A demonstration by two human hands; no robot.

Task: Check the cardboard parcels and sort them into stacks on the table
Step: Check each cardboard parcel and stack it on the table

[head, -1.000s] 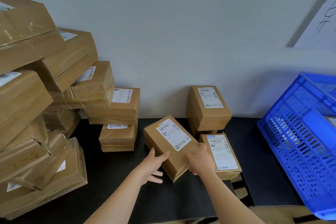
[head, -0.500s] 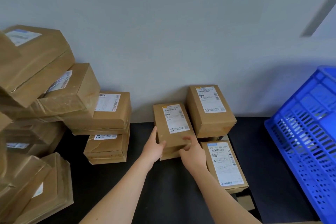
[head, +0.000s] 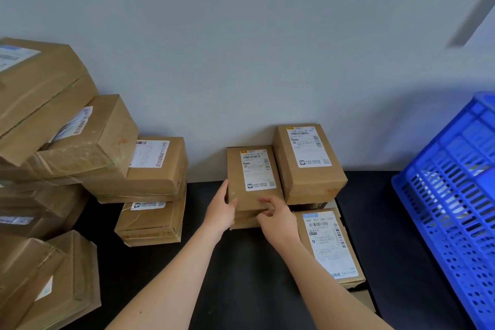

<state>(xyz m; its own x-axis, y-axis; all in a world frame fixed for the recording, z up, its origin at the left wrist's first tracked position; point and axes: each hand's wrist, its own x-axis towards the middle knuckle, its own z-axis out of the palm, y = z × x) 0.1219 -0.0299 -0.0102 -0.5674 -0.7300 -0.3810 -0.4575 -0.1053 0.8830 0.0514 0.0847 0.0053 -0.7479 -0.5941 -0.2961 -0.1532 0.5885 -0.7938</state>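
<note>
Several loose parcels [head: 53, 126], far left: piled unevenly on the worktop [head: 241, 276] against the wall, some tilted; neither of the hands is on them.
Two-parcel stack [head: 152, 185], left of centre: labels are turned up and edges are roughly matched.
Left hand [head: 221, 209]: laid along the left side of the labelled parcel, with the thumb hooked over its near corner, so the parcel is held.
Labelled parcel [head: 251, 177]: set label up on a lower parcel [head: 245, 221] against the wall, just beside the tall parcel; whether the two touch cannot be told.
Right hand [head: 278, 215]: fingers are bent, and the parcel's near edge is pinched between fingertips above and thumb below.
Squaring: judged to be the step in hand. The parcel is best slid back until its edges match those below. Pressure should be kept even from both sides, so the lower parcel is not dragged.
Tall parcel [head: 308, 166]: should not be nudged.
Flat parcel [head: 330, 244]: lies label up, partly under the right forearm.
Blue crate [head: 450, 195], far right: untouched.
</note>
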